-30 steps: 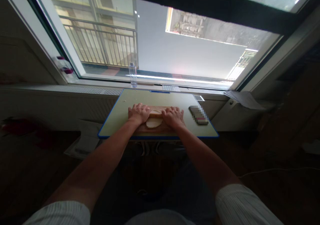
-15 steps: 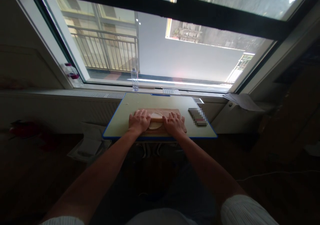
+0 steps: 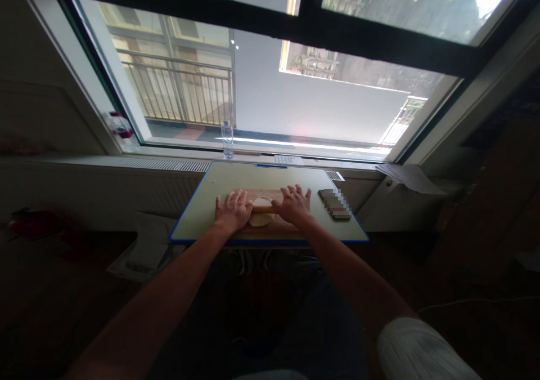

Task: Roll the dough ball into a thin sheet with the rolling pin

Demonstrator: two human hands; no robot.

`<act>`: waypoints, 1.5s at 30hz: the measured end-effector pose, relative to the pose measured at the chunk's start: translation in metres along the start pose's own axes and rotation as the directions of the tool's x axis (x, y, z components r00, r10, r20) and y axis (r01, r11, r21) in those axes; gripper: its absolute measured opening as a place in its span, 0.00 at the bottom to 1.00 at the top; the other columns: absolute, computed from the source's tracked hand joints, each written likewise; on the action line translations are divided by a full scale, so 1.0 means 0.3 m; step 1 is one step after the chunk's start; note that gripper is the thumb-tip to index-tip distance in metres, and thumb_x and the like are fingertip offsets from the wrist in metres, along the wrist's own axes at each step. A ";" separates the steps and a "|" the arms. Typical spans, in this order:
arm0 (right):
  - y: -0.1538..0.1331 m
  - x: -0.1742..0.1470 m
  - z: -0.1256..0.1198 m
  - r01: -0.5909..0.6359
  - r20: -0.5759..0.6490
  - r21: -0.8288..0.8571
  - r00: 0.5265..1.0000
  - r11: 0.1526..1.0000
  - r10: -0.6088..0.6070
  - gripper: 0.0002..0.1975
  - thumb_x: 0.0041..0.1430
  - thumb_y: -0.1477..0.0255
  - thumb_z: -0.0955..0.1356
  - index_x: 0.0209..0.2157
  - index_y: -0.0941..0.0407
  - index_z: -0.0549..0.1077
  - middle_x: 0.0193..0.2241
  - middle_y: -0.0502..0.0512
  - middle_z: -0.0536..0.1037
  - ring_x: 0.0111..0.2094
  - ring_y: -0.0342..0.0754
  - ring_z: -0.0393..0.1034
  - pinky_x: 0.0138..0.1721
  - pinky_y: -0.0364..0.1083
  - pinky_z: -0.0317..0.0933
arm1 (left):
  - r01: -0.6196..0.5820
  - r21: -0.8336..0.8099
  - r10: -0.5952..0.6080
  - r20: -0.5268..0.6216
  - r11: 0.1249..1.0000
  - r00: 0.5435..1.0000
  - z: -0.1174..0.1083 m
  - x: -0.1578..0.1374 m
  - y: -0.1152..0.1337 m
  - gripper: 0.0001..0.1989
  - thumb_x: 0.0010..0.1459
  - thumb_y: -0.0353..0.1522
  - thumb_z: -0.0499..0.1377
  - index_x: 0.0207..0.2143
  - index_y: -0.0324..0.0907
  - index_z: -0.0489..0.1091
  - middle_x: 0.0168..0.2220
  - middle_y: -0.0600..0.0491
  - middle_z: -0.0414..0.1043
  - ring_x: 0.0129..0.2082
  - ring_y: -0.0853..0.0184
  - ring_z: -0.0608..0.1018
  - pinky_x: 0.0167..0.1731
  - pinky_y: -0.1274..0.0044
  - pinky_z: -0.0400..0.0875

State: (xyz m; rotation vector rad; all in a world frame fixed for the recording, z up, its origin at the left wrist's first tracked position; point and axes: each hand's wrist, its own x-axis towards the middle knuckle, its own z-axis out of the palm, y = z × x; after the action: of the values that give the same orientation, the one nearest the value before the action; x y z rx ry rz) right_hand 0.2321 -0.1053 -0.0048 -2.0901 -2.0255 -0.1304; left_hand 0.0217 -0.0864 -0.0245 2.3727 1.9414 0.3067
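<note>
On a wooden board point(image 3: 280, 192), a flattened round of pale dough point(image 3: 262, 219) lies under a wooden rolling pin point(image 3: 264, 209). My left hand point(image 3: 233, 210) covers the pin's left end, its fingers reaching forward over it and the thumb along the pin. The right end is under my right hand point(image 3: 294, 203), whose fingers are lifted and somewhat apart while the palm and thumb stay on the pin. Both ends of the pin are hidden by my hands. Dough shows in front of and behind the pin.
The board rests on a small blue-edged table point(image 3: 198, 211). A pixelated phone-like object point(image 3: 334, 204) lies at its right. Beyond stand a clear bottle point(image 3: 226, 141) on the windowsill and another bottle point(image 3: 121, 126) at left. Papers point(image 3: 407, 177) hang over a ledge at right.
The pin has rolled slightly under my hands. My right fingers have lifted and spread from their earlier curl. The whole view has tilted up a little.
</note>
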 end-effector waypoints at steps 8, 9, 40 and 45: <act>0.025 0.092 0.030 -0.040 0.140 0.004 0.989 0.999 0.039 0.27 0.72 0.53 0.60 0.65 0.44 0.73 0.66 0.60 0.73 0.66 0.64 0.60 0.67 0.70 0.51 | -0.064 0.020 0.058 0.232 0.998 0.971 -0.030 0.164 -0.026 0.37 0.72 0.50 0.36 0.78 0.52 0.53 0.80 0.52 0.48 0.78 0.54 0.55 0.74 0.54 0.49; 0.025 0.097 0.032 -0.046 0.140 0.010 0.989 0.999 0.044 0.27 0.72 0.53 0.60 0.65 0.44 0.73 0.66 0.60 0.73 0.66 0.64 0.61 0.67 0.70 0.52 | -0.061 0.010 0.056 0.268 0.998 0.962 -0.033 0.181 -0.025 0.38 0.71 0.51 0.36 0.78 0.53 0.51 0.80 0.52 0.47 0.78 0.54 0.54 0.74 0.53 0.48; 0.049 0.246 0.073 -0.176 0.056 0.048 0.983 0.983 0.174 0.27 0.71 0.53 0.64 0.57 0.58 0.78 0.57 0.68 0.80 0.60 0.65 0.70 0.61 0.61 0.59 | -0.324 0.037 0.305 0.250 0.945 0.919 -0.002 0.438 0.023 0.32 0.72 0.49 0.45 0.75 0.58 0.60 0.79 0.54 0.50 0.78 0.49 0.51 0.74 0.47 0.36; 0.049 0.252 0.068 -0.186 0.072 0.038 0.980 0.982 0.183 0.27 0.71 0.54 0.63 0.56 0.58 0.79 0.56 0.68 0.81 0.59 0.64 0.71 0.60 0.61 0.60 | -0.245 -0.051 0.250 0.253 0.968 0.935 0.005 0.452 0.010 0.35 0.71 0.54 0.43 0.75 0.56 0.58 0.79 0.52 0.49 0.77 0.51 0.54 0.74 0.51 0.45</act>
State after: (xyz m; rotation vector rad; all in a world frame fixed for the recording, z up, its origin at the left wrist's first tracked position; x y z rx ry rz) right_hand 0.2479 -0.0274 -0.0093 -2.2696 -1.8397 0.0184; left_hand 0.0503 0.0454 -0.0099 2.5004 1.5253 0.0216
